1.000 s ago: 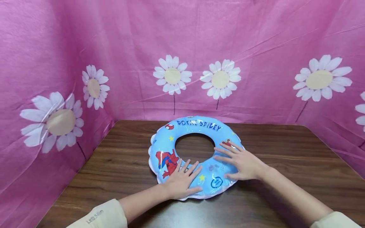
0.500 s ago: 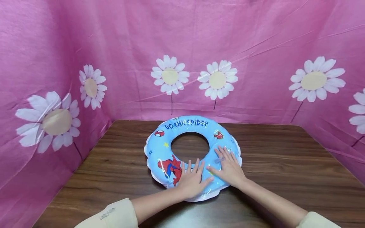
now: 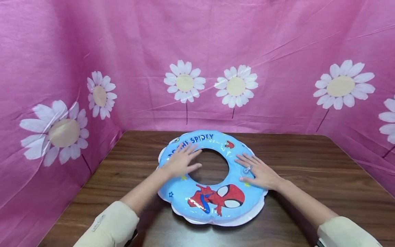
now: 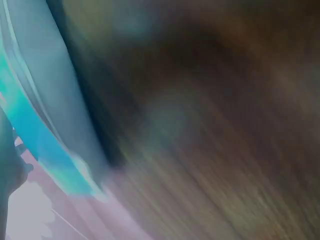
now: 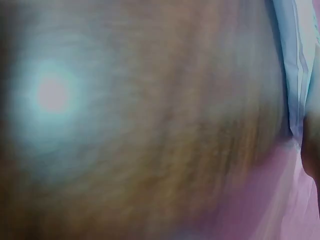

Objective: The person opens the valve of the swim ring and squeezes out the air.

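A light-blue inflated swim ring (image 3: 177, 193) lies flat on the wooden table in the head view, printed with a red cartoon figure (image 3: 216, 199) on its near side and blue lettering at the far left. My left hand (image 3: 180, 163) is over the ring's left part, fingers spread, partly covering the lettering; whether it touches is hard to tell. On the right part, my right hand (image 3: 260, 175) lies with extended fingers beside a small clear valve (image 3: 247, 169). Both wrist views are blurred; the ring's pale side (image 4: 55, 75) shows in the left one.
The brown wood-grain table (image 3: 302, 164) extends around the ring. A pink cloth (image 3: 277, 41) with white daisies hangs behind it and along both sides.
The ring has turned counterclockwise, carrying its figure from the left to the near side and the lettering leftward. My left hand has moved from the near side to the ring's far left.
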{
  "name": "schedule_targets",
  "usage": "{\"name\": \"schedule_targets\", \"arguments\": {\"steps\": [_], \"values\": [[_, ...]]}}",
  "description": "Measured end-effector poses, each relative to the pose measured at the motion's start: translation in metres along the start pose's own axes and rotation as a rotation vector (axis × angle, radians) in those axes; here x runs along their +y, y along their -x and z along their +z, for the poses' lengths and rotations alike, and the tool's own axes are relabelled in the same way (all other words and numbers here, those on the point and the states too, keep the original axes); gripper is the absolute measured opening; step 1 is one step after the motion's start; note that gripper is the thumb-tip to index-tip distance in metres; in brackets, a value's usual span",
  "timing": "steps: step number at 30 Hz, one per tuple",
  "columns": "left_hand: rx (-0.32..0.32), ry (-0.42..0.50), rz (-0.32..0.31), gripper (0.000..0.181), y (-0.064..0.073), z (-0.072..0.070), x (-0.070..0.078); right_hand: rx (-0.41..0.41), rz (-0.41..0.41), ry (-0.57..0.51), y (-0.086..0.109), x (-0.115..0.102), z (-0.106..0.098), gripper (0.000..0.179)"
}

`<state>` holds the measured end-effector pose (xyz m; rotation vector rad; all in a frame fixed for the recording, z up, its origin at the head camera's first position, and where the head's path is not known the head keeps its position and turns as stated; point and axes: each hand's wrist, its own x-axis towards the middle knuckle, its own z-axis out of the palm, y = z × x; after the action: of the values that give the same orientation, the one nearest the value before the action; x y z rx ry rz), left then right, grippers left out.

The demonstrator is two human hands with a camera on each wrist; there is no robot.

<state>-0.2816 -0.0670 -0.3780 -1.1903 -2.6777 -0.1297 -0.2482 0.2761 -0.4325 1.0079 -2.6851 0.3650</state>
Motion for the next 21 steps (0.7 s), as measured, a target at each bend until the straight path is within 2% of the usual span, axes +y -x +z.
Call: {"name": "schedule_targets", "arguments": {"steps": [4, 6, 9, 12, 14, 16, 18, 21], "values": [[-0.019, 0.049, -0.117, 0.064, 0.005, 0.013, -0.036, 0.118, 0.097, -0.054, 0.000, 0.006, -0.008, 0.067], [-0.023, 0.084, -0.160, 0.067, 0.009, 0.019, -0.045, 0.201, 0.145, -0.076, -0.001, 0.000, -0.014, 0.064], [-0.029, 0.109, -0.189, 0.070, 0.012, 0.029, -0.048, 0.274, 0.150, -0.038, -0.007, -0.025, -0.021, 0.060], [-0.060, 0.080, -0.229, 0.071, 0.013, 0.035, -0.041, 0.252, 0.181, -0.034, -0.012, -0.065, -0.022, 0.065], [-0.082, 0.046, -0.280, 0.072, 0.016, 0.038, -0.033, 0.195, 0.250, -0.058, -0.012, -0.093, -0.017, 0.070], [-0.101, 0.019, -0.345, 0.073, 0.019, 0.038, -0.022, 0.142, 0.335, -0.066, -0.011, -0.112, -0.012, 0.076], [-0.118, 0.018, -0.424, 0.074, 0.022, 0.035, -0.011, 0.104, 0.384, -0.007, -0.008, -0.116, -0.009, 0.081], [-0.158, 0.092, -0.564, 0.075, 0.025, 0.026, 0.006, 0.095, 0.401, 0.091, -0.004, -0.098, -0.009, 0.088]]}}
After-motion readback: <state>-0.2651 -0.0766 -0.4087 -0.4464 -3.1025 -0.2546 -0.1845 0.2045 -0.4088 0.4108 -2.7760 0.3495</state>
